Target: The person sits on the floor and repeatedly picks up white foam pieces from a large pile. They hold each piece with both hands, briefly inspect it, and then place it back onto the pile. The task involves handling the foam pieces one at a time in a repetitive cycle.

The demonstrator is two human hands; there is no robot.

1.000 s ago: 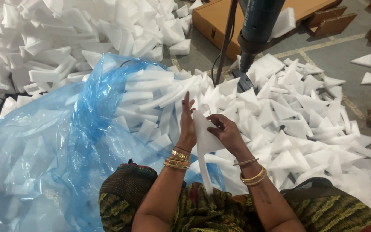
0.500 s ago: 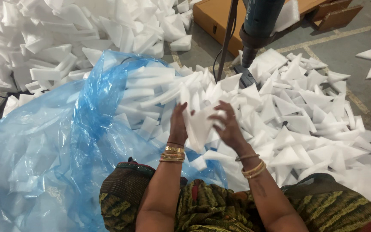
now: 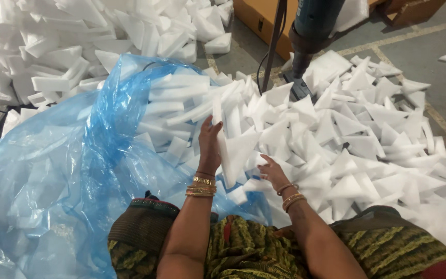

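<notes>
White foam fills most of what I see: flat triangular offcuts lie in a loose heap [image 3: 357, 129] across the grey floor [image 3: 419, 51] ahead and to my right, overlapping one another at every angle.

My left hand [image 3: 210, 147] is raised, fingers held together and pressed flat against the left face of an upright stack of foam triangles [image 3: 236, 152]. The stack stands on edge just in front of my lap, its points directed up and forward. My right hand [image 3: 272, 173] sits lower, against the stack's right base, fingers slightly spread and curled over the foam beneath it; I cannot tell how firmly it grips. Gold bangles [image 3: 201, 185] ring the left wrist, and similar ones ring the right.

To my left, a large blue plastic bag [image 3: 63, 170] lies open and crumpled. Long foam strips [image 3: 174, 95] lie across its mouth, and more foam shows dimly through the film. The bag's folded edge rises just beside my left hand and borders the stack on that side.

Beyond the bag, a second heap of thicker foam blocks [image 3: 52, 46] covers the upper left. Straight ahead, a dark blue cylindrical machine part [image 3: 311, 31] comes down into the far edge of the heap, with a thin black rod [image 3: 273, 46] beside it. Behind these stands a brown cardboard box [image 3: 261, 18]. Patterned green and yellow cloth [image 3: 254, 248] covers my lap at the bottom of the view.
</notes>
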